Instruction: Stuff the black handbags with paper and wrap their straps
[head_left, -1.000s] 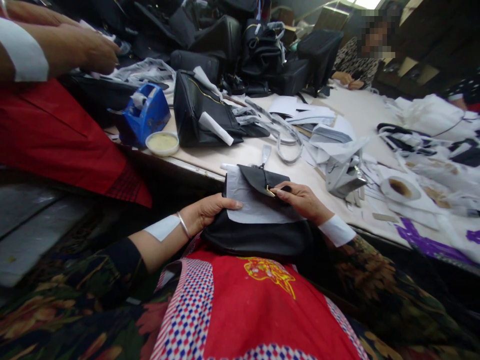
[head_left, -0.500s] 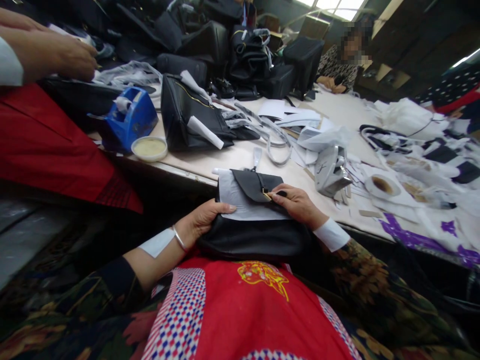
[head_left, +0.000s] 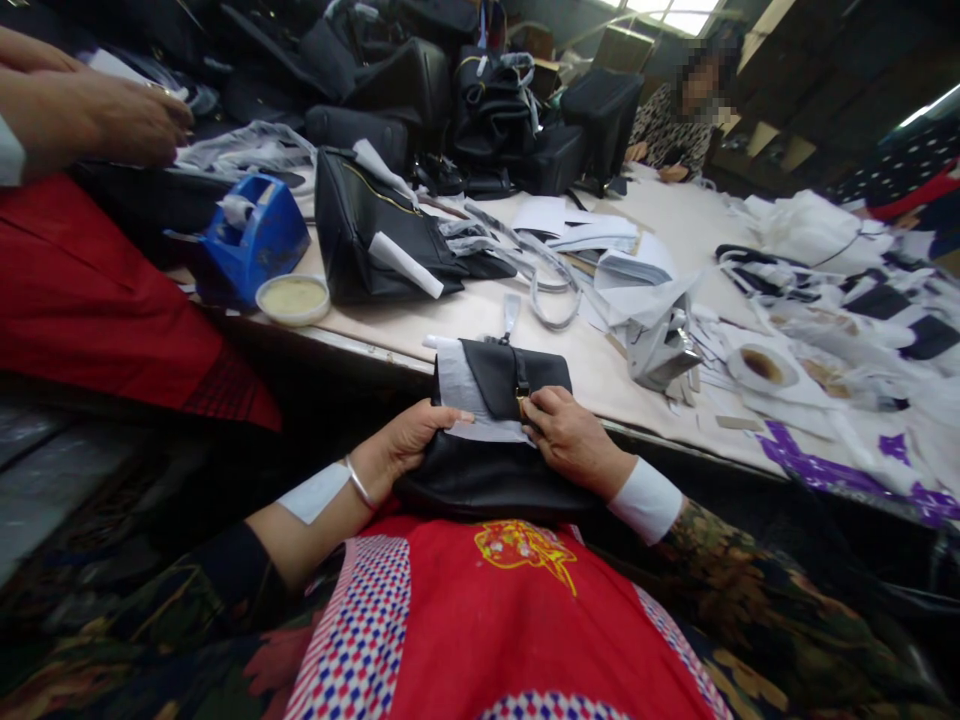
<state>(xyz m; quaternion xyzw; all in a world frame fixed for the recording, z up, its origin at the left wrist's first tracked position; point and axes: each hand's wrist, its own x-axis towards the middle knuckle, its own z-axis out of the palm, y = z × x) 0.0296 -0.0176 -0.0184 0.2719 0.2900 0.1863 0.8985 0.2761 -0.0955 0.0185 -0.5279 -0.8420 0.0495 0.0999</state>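
A black handbag [head_left: 480,478] rests on my lap against the table edge, its flap [head_left: 504,375] lying over a sheet of white paper [head_left: 459,385]. My left hand [head_left: 405,440] grips the bag's left side, thumb on the paper. My right hand [head_left: 566,440] is closed on the flap's lower edge, fingertips at the small gold clasp [head_left: 522,399].
On the table [head_left: 600,365] lie a blue tape dispenser [head_left: 251,235], a shallow dish of yellow paste [head_left: 292,297], another black bag [head_left: 367,225], paper strips and scraps. More black bags are piled at the back. A co-worker's hand [head_left: 97,110] reaches in at upper left; another person [head_left: 675,120] sits far across.
My right hand slid left and down along the flap to the clasp, pressing the flap down. The view shifted slightly left. My left hand stayed on the bag.
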